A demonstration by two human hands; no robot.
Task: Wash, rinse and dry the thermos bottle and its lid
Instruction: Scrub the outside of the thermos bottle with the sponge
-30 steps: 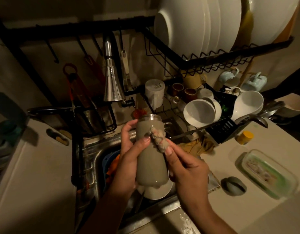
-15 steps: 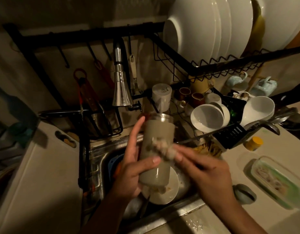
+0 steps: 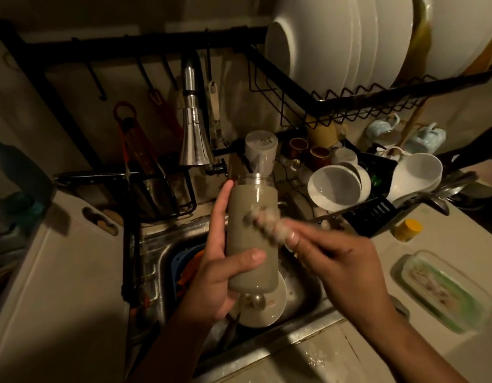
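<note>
A grey-green thermos bottle (image 3: 247, 217) with a bare metal neck stands upright over the sink, lid off. My left hand (image 3: 217, 275) grips its lower body, thumb across the front and index finger stretched up the left side. My right hand (image 3: 338, 261) pinches a pale, crumpled scrubbing pad (image 3: 264, 222) against the bottle's right side; the pad and fingertips are motion-blurred. A grey round lid-like object (image 3: 402, 310) peeks out on the counter behind my right wrist; I cannot tell for sure that it is the lid.
The steel sink (image 3: 308, 288) holds a white plate (image 3: 267, 308) and a blue-and-orange item (image 3: 184, 264). The chrome faucet (image 3: 193, 134) hangs above left. A black rack with white bowls (image 3: 336, 186) and cups sits right. A yellow cap (image 3: 409, 229) and clear dish (image 3: 438, 288) lie on the counter.
The bottle has been turned and held more upright while my right hand slid the pad from near the neck down to mid-body. The camera has moved closer.
</note>
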